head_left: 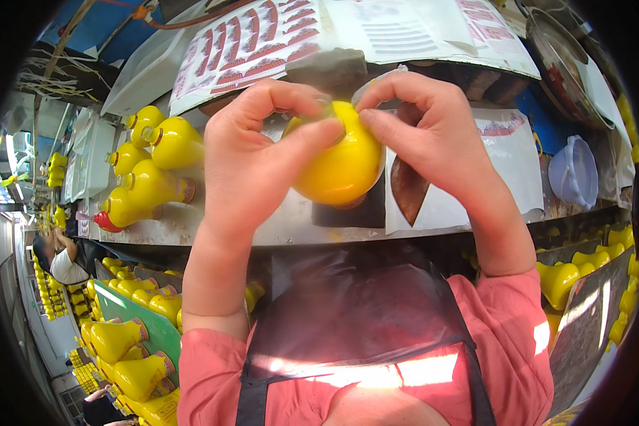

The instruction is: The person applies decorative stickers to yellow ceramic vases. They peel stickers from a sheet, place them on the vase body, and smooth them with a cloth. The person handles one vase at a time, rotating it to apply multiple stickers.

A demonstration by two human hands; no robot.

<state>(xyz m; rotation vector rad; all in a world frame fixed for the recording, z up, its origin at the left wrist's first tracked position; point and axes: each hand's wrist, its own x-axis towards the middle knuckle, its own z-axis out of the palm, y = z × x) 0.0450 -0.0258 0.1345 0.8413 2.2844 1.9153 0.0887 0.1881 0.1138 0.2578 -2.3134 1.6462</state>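
A glossy yellow round-bodied bottle [341,170] stands in front of me at a dark block [348,216]. My left hand [263,142] has its thumb and forefinger closed around the bottle's top, with a glassy rim blurred between the fingertips. At the bottle's upper right side, my right hand [433,128] pinches with thumb and forefinger; what lies between those tips is too small to tell. Under the right hand shows a dark reddish-brown pointed piece [408,192]; whether the hand holds it cannot be made out. It overlaps a white sheet [476,206].
Several yellow bottles [177,142] lie or stand at left on the bench [277,231]. Printed label sheets [255,42] cover a raised board behind. A lilac bucket [574,174] sits at right. Racked bottles [138,376] fill the lower left; a person [67,263] is farther left.
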